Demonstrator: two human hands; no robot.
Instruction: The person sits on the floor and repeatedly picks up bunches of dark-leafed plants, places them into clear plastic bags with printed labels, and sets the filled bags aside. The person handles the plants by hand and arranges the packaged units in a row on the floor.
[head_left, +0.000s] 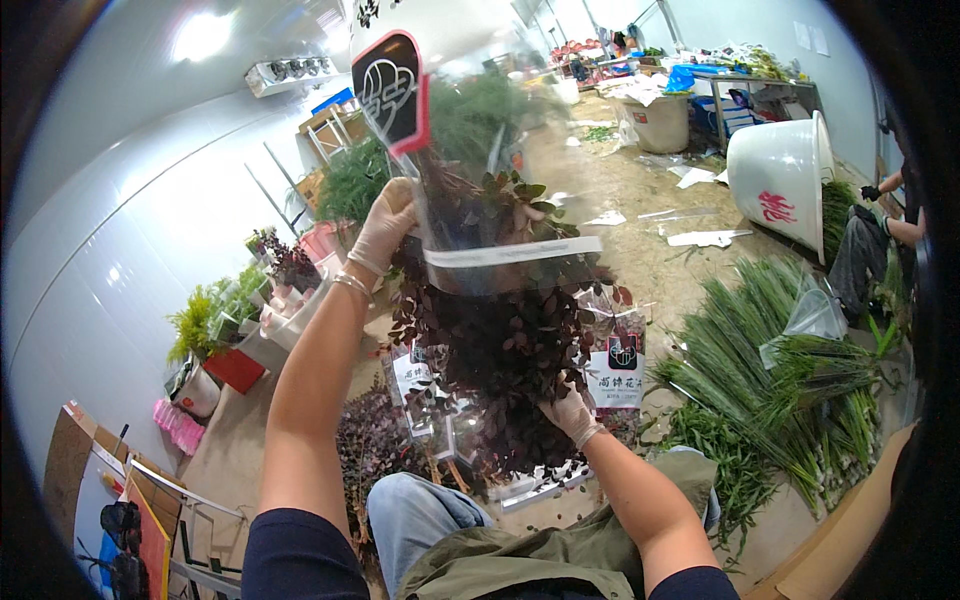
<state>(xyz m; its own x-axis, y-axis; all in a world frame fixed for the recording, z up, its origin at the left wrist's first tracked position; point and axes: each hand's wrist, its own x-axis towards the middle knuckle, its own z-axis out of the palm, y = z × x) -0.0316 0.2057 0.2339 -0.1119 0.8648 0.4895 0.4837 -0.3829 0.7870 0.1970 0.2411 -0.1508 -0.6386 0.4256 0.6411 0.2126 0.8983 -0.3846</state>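
Observation:
A bunch of dark red-leaved branches (495, 337) hangs leaves down before me, its stems partly inside a clear plastic flower sleeve (514, 262) with a white band and a black and pink printed panel. My left hand (390, 221), in a pale thin glove, is closed on the sleeve's edge at the upper left. My right hand (570, 411), gloved too, is against the lower leaves at the right; the leaves hide some of its fingers. Beyond and beneath the bunch lie printed sleeves (616, 367) with similar foliage. More dark foliage (371, 431) lies at the lower left.
Green grassy bundles (757, 360) lie on the floor at right, near a tipped white tub (780, 180) and a seated person (870, 247). Potted greenery and buckets (289, 315) line the left wall. A cart (195, 517) stands lower left; paper scraps (705, 238) litter the floor.

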